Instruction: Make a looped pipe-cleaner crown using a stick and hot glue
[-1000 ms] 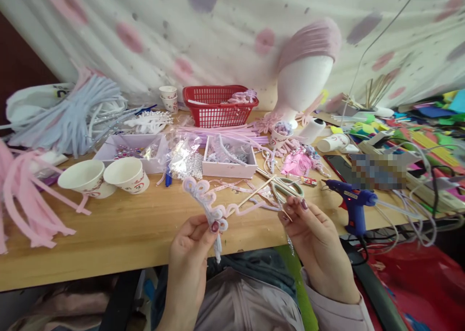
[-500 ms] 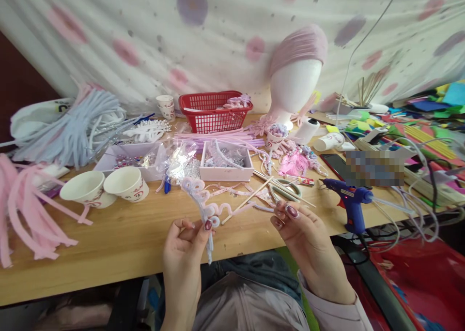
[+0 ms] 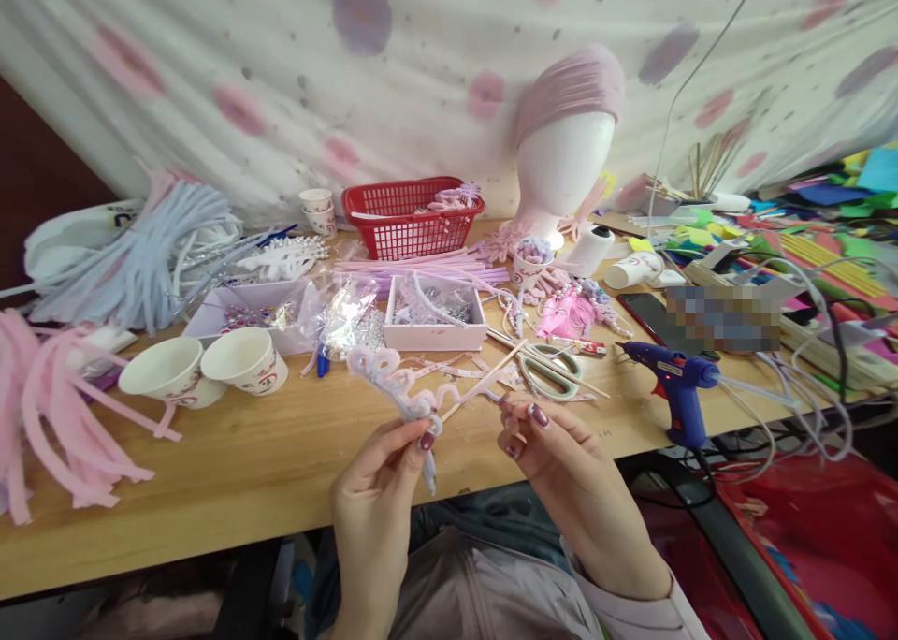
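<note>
My left hand pinches a curled pipe cleaner piece between thumb and forefinger. Pink and lilac loops rise along its stem, and the lower end sticks out below my fingers. From it a wavy pink strand runs right, toward my right hand. Its thumb and forefinger are pressed together, apparently on the strand's far end, though the fingertips hide most of it. Both hands are held above the table's front edge. Behind them lie a wooden stick and green-handled scissors.
A blue glue gun stands right of my hands, with cables around it. Two paper cups and pink pipe cleaners are on the left. Farther back are a white box of beads, a red basket and a mannequin head.
My left hand has shifted right with the curled pipe cleaner, and my right hand has moved left. The gap between them is narrower, and the strand spans a shorter distance.
</note>
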Demonstrator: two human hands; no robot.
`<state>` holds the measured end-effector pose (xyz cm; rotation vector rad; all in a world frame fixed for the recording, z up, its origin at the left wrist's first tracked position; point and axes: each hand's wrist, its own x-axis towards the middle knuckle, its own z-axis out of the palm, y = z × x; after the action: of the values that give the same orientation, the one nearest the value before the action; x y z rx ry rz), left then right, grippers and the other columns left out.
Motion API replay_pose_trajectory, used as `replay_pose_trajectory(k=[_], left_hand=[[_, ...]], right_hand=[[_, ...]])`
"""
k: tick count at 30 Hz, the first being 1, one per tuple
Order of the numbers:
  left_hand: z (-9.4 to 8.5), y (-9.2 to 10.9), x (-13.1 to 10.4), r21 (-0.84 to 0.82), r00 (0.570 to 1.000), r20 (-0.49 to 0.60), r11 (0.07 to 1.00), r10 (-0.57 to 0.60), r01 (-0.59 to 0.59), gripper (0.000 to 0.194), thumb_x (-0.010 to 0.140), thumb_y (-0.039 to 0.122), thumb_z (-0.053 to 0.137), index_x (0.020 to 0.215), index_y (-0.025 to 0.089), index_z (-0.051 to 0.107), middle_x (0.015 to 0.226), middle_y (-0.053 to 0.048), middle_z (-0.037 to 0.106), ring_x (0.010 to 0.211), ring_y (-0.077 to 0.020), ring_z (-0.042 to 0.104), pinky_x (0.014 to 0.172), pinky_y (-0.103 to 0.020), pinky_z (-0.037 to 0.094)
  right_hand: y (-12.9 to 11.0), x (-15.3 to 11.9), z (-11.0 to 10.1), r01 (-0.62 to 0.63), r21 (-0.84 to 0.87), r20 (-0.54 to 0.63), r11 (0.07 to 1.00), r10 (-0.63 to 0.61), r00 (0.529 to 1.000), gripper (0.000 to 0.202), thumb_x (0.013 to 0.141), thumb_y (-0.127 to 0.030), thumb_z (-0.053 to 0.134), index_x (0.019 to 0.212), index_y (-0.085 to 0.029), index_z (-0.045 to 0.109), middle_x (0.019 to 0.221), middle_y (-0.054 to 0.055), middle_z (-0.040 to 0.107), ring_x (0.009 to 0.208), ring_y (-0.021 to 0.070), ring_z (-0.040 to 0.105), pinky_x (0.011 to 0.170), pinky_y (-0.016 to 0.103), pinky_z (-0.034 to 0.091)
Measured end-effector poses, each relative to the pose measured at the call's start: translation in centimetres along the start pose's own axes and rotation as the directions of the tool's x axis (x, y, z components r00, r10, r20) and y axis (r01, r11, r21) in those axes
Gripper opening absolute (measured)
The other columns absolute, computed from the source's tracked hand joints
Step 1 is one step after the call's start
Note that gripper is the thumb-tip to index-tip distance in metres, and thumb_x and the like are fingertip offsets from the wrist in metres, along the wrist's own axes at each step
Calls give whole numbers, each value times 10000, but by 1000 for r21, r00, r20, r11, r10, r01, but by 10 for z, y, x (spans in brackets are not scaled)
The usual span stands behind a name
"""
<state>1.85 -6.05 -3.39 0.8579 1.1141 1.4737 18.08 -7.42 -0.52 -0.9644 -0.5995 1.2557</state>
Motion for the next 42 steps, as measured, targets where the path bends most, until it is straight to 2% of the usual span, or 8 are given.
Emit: replay_pose_trajectory(k=[5,9,13,19,25,29,33,42], left_hand=[[19,19,-6,103,995,73,992,69,-76,132,856,352,753,907,273,845,1074,-68,786,1013,-220,720,824,-242,573],[25,31,-8,174,983,86,970,159,-172,95,835,301,762,858,273,850,1005,-80,775,951,-237,714,817,-273,565],[21,33,-2,328,931,154,872,332,-365,146,848,203,727,826,285,845,875,-65,774,828,-226,710,793,-286,553],[12,25,4,483,837,276,685,472,-545,272,851,95,662,950,288,825,959,-73,787,928,-247,720,881,-304,535],[14,23,1,494,815,218,659,537,-566,274,855,55,633,942,257,797,953,-73,780,930,-232,718,884,-282,527],[16,28,-1,447,844,212,719,493,-532,230,907,107,610,907,252,789,911,-52,772,886,-206,724,819,-252,544],[14,28,-2,386,847,262,754,463,-531,202,936,158,606,904,257,779,896,-21,760,862,-164,721,767,-207,552],[13,17,-1,357,863,185,786,470,-505,164,941,154,618,872,252,730,887,17,728,864,-108,681,786,-144,515]], right_hand=[[3,-7,13,-95,-46,86,994,99,991,243,702,-488,866,809,-271,850,707,50,702,618,133,464,587,285,443],[3,-7,16,-106,-109,126,988,119,985,252,722,-512,842,825,-282,855,683,49,694,630,139,467,584,276,455],[0,-7,15,-86,-182,119,979,109,987,269,730,-535,828,838,-291,856,754,51,708,648,141,491,592,271,452],[4,-9,9,-62,-288,119,956,100,988,281,779,-541,798,942,-319,847,785,33,695,702,150,504,655,278,449],[4,-15,13,-40,-208,232,977,89,969,232,845,-484,763,1027,-355,826,801,10,604,715,130,496,662,256,445],[4,-15,15,-98,-128,223,987,125,967,261,803,-501,798,997,-331,836,837,21,609,721,120,503,652,239,449],[4,-14,15,-162,-82,203,983,176,963,286,758,-517,833,956,-312,846,772,19,611,714,109,506,645,210,446],[9,-14,18,-174,-52,221,983,181,958,257,769,-487,837,932,-288,849,737,14,587,698,99,500,643,205,433]])
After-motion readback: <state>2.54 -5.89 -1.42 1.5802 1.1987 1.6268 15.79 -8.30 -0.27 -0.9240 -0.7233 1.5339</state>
